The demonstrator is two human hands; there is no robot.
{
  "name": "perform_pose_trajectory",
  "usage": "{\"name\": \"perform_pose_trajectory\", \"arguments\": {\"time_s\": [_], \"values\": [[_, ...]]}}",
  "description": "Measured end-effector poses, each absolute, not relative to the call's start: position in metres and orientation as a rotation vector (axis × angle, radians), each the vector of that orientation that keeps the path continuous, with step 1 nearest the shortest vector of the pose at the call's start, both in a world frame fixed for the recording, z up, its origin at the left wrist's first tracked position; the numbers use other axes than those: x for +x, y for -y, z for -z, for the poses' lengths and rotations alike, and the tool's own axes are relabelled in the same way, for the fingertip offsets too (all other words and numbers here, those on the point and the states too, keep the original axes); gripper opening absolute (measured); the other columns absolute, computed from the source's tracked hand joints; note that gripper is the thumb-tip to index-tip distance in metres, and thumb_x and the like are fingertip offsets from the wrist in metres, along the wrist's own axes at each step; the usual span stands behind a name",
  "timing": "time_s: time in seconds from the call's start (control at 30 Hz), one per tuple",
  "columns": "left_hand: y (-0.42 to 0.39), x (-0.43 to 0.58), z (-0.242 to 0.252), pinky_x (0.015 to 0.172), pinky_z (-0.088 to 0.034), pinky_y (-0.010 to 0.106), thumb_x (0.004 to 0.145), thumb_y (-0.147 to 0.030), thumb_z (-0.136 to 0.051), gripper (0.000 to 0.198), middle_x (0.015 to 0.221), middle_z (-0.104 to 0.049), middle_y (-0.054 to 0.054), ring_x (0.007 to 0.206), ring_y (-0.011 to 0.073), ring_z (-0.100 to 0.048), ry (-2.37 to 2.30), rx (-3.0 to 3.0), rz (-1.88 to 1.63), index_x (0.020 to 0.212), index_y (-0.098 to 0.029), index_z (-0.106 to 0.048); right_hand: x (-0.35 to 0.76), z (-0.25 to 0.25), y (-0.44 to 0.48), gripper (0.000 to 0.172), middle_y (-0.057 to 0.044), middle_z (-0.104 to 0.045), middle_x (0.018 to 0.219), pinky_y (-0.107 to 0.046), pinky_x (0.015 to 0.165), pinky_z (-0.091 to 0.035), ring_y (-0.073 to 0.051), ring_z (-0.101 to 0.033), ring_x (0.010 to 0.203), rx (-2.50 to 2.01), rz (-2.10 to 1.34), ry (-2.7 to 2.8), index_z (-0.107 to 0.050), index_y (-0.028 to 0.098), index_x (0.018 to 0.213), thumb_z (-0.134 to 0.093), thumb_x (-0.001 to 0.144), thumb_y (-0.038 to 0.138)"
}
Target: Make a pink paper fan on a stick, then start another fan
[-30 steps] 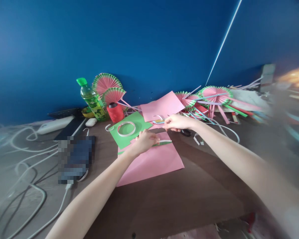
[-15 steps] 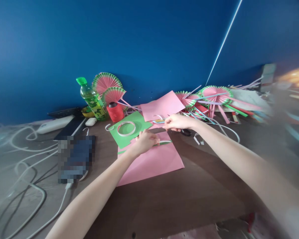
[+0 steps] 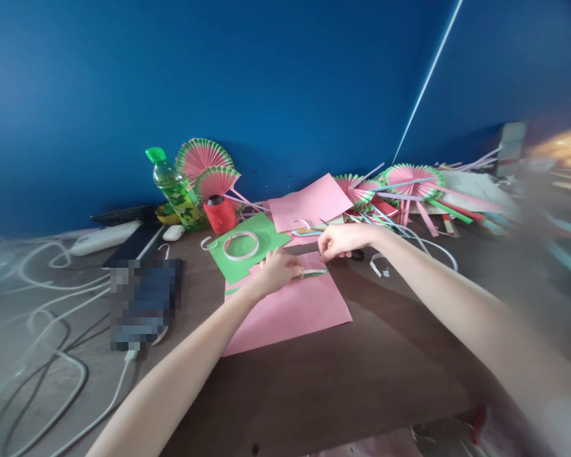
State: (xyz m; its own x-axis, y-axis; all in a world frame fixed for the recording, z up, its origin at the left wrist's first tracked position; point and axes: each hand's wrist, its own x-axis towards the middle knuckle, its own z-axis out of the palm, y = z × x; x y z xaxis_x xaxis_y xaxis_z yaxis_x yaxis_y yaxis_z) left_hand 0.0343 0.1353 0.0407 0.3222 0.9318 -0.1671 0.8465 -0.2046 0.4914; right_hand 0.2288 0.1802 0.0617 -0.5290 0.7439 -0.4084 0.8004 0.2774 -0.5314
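Observation:
My left hand (image 3: 280, 271) rests on a pink sheet of paper (image 3: 285, 317), fingers bent and pressed together at the left end of a white tape strip (image 3: 315, 271). The strip lies along a narrow green edge on the pink paper. Just above the strip's right end is my right hand (image 3: 340, 241), its fingers closed in a pinch; whatever they hold is too small to make out. Left of the hands, a roll of white tape (image 3: 241, 258) lies on a green sheet (image 3: 269, 231).
Behind stand a green-capped bottle (image 3: 174, 190), a red cylinder (image 3: 220, 214) and pleated paper fans (image 3: 204, 162). Another pink sheet (image 3: 309, 203) leans at the back. Paper strips (image 3: 426, 219) lie at right. On the left are a phone (image 3: 147, 298) and white cables (image 3: 78, 362).
My right hand has moved slightly right and down, closer to the right edge of the pink sheet. My left hand stays in place on the paper.

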Motion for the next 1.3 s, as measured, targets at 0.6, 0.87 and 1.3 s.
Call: {"name": "perform_pose_trajectory", "arguments": {"time_s": [0.6,0.87,1.3], "values": [[-0.136,0.034,-0.04,0.085,-0.039,0.035,0.074,-0.03,-0.05,0.02,0.102,-0.052,0.006,0.103,0.0258,-0.046,-1.569,2.146,-0.184,0.079,-0.024,-0.068,0.221,-0.065,-0.173,0.017,0.005,-0.051,0.053,-0.022,0.043,-0.032,-0.007,-0.043,0.042,1.35,1.073,-2.411,-0.058,0.018,0.08,-0.061,0.065,0.026],[-0.138,0.032,-0.034,0.084,-0.04,0.032,0.076,-0.031,-0.049,0.02,0.1,-0.051,0.004,0.101,0.0225,-0.047,-1.565,2.161,-0.184,0.073,-0.023,-0.067,0.214,-0.052,-0.176,0.034,0.005,-0.05,0.052,-0.022,0.043,-0.035,-0.008,-0.047,0.042,1.326,1.063,-2.391,-0.051,0.018,0.072,-0.066,0.063,0.047],[-0.143,0.029,-0.024,0.083,-0.041,0.031,0.075,-0.03,-0.049,0.022,0.088,-0.052,0.005,0.093,0.0213,-0.048,-1.472,2.239,-0.313,0.068,-0.021,-0.068,0.213,-0.049,-0.175,0.032,0.003,-0.052,0.052,-0.023,0.044,-0.037,-0.01,-0.05,0.044,1.383,1.034,-2.354,-0.05,0.018,0.069,-0.064,0.065,0.047]]}}
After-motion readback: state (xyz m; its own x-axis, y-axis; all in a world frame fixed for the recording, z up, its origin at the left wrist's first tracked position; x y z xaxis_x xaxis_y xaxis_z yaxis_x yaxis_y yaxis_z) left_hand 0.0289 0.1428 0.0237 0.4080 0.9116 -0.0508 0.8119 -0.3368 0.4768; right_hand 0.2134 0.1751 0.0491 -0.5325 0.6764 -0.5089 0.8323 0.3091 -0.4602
